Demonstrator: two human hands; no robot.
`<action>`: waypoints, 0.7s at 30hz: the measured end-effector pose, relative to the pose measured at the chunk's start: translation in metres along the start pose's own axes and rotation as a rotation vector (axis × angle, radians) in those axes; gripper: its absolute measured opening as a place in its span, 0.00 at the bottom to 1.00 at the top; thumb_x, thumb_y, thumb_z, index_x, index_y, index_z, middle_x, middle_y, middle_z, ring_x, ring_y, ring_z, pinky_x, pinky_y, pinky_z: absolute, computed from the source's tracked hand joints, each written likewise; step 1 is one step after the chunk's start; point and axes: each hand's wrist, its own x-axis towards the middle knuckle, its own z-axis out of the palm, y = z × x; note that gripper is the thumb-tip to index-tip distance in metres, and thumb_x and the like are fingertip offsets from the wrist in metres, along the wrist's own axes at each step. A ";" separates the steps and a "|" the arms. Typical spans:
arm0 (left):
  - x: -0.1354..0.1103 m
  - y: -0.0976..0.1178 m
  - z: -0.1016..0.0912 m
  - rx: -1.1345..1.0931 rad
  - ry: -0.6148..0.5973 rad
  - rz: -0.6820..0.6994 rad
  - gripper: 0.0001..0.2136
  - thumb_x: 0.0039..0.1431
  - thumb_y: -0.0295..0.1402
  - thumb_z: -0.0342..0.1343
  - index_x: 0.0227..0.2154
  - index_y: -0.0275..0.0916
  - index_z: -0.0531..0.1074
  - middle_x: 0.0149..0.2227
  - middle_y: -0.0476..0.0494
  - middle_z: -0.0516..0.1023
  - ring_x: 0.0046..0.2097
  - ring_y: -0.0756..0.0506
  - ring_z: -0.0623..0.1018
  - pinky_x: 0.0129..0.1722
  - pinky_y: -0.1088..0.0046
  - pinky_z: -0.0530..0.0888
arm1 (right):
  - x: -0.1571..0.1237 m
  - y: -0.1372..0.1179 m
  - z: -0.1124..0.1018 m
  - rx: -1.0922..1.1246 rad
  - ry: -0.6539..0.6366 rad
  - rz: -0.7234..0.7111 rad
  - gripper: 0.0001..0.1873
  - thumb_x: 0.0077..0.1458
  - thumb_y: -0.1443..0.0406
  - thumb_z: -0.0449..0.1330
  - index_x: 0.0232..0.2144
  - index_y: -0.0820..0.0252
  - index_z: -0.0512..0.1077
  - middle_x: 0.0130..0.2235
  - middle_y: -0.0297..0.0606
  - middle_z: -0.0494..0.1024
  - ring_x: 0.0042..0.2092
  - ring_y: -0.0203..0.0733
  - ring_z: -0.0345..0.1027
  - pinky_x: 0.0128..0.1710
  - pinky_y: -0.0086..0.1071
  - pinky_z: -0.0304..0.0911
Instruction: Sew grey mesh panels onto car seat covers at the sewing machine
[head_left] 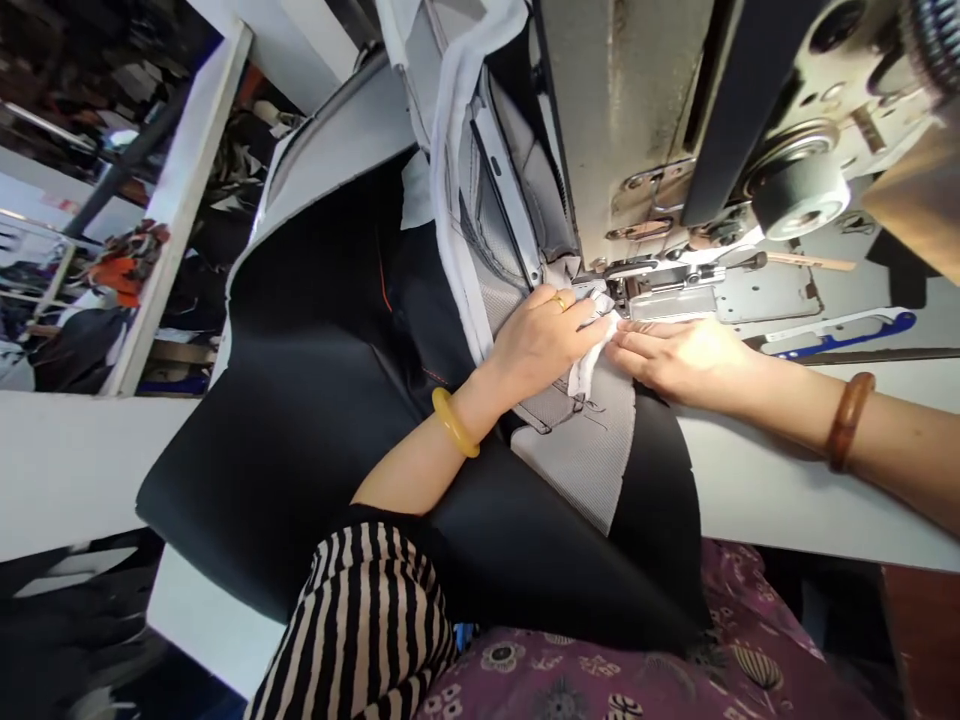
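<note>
My left hand (pixel 541 340), with a ring and a yellow bangle on the wrist, presses its curled fingers on a white fabric strip (pixel 592 350) beside the presser foot (pixel 609 285) of a sewing machine (pixel 660 130). My right hand (pixel 679 355), with a brown bangle on the wrist, lies flat with fingers stretched toward the same strip. Under both hands lies a grey mesh panel (pixel 589 450) stitched to a large black cover (pixel 315 400) that drapes over the table edge onto my lap.
The white sewing table (pixel 757 490) runs left and right. Blue-handled scissors (pixel 847 335) lie behind my right hand. White posts and piles of dark and orange fabric (pixel 127 265) stand at the far left. A purple flowered cloth (pixel 637 680) covers my lap.
</note>
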 end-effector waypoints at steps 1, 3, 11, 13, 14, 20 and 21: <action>0.001 -0.001 0.000 -0.011 -0.009 0.002 0.16 0.68 0.26 0.42 0.44 0.40 0.75 0.43 0.43 0.80 0.39 0.46 0.75 0.40 0.66 0.65 | 0.000 -0.001 0.000 0.004 0.003 0.000 0.20 0.60 0.77 0.43 0.39 0.65 0.74 0.41 0.44 0.79 0.42 0.39 0.70 0.30 0.30 0.58; 0.001 -0.004 -0.001 -0.037 -0.030 0.008 0.15 0.68 0.26 0.43 0.43 0.40 0.76 0.42 0.44 0.80 0.39 0.46 0.74 0.40 0.66 0.65 | -0.001 -0.002 0.000 0.011 -0.007 0.017 0.20 0.60 0.78 0.42 0.40 0.65 0.73 0.41 0.44 0.78 0.42 0.39 0.70 0.30 0.30 0.57; 0.004 0.001 -0.006 -0.056 -0.086 -0.018 0.15 0.68 0.26 0.43 0.40 0.39 0.76 0.39 0.45 0.79 0.41 0.45 0.74 0.42 0.66 0.64 | -0.003 -0.005 0.000 -0.075 0.018 0.046 0.16 0.62 0.77 0.44 0.35 0.63 0.71 0.36 0.40 0.78 0.34 0.36 0.67 0.28 0.32 0.52; 0.006 0.003 -0.008 -0.055 -0.103 -0.025 0.14 0.68 0.25 0.43 0.39 0.39 0.76 0.39 0.45 0.79 0.41 0.45 0.74 0.42 0.67 0.64 | -0.004 -0.006 0.001 -0.105 0.038 0.053 0.16 0.62 0.77 0.45 0.34 0.62 0.71 0.36 0.39 0.77 0.34 0.36 0.67 0.28 0.32 0.51; 0.007 0.003 -0.008 -0.055 -0.104 -0.027 0.14 0.67 0.25 0.43 0.39 0.38 0.76 0.38 0.45 0.79 0.42 0.45 0.74 0.42 0.67 0.64 | -0.005 -0.006 0.001 -0.119 0.060 0.054 0.16 0.62 0.77 0.45 0.34 0.62 0.71 0.35 0.39 0.77 0.34 0.36 0.67 0.28 0.32 0.51; 0.010 0.001 -0.008 -0.092 -0.087 -0.036 0.16 0.66 0.23 0.42 0.37 0.37 0.77 0.36 0.45 0.78 0.41 0.45 0.74 0.43 0.66 0.65 | -0.005 0.001 -0.002 -0.094 0.010 0.023 0.16 0.62 0.76 0.45 0.35 0.62 0.72 0.37 0.39 0.78 0.34 0.36 0.68 0.29 0.30 0.53; 0.011 -0.001 -0.007 -0.102 -0.080 -0.037 0.16 0.66 0.23 0.42 0.37 0.37 0.77 0.36 0.45 0.78 0.41 0.45 0.74 0.44 0.66 0.65 | -0.004 0.003 -0.002 -0.085 -0.029 0.042 0.17 0.62 0.76 0.44 0.35 0.62 0.72 0.38 0.40 0.79 0.34 0.37 0.69 0.29 0.31 0.53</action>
